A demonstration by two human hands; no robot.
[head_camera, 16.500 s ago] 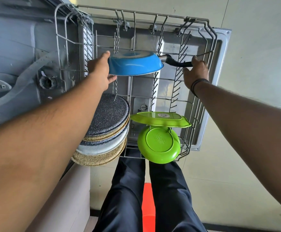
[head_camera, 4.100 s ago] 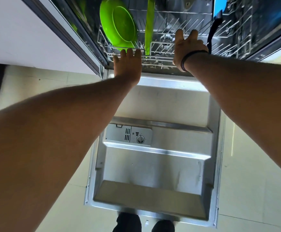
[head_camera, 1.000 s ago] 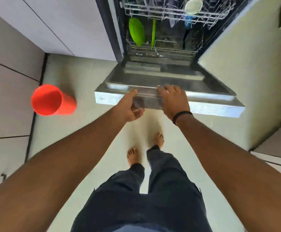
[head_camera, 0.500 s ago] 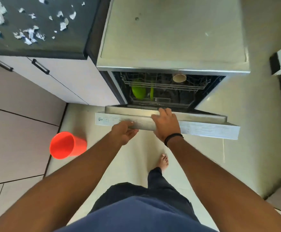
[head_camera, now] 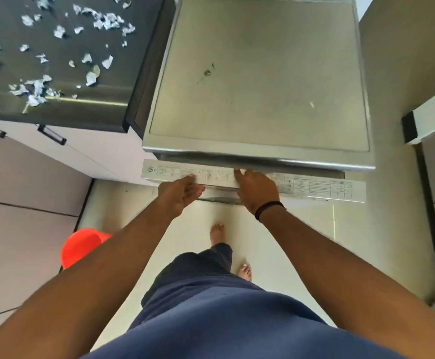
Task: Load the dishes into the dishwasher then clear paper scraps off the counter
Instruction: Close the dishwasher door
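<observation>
The steel dishwasher [head_camera: 260, 81] stands below me, its door [head_camera: 314, 186] almost upright with only a narrow gap under the top. The dishes inside are hidden. My left hand [head_camera: 180, 191] touches the door's top edge from below with straight fingers. My right hand [head_camera: 256, 190] presses flat on the same edge, fingers laid over the printed control strip. Several white paper scraps [head_camera: 37, 86] lie scattered over the dark counter [head_camera: 87, 104] at the upper left.
An orange bin [head_camera: 81, 246] stands on the floor at my left, partly behind my left forearm. White cabinet fronts with dark handles [head_camera: 52, 134] run under the counter. My bare feet are on the pale floor tiles in front of the dishwasher.
The dishwasher door has swung up from half open to nearly closed under both hands. The racks and green plates have gone out of sight. My view has risen over the counter.
</observation>
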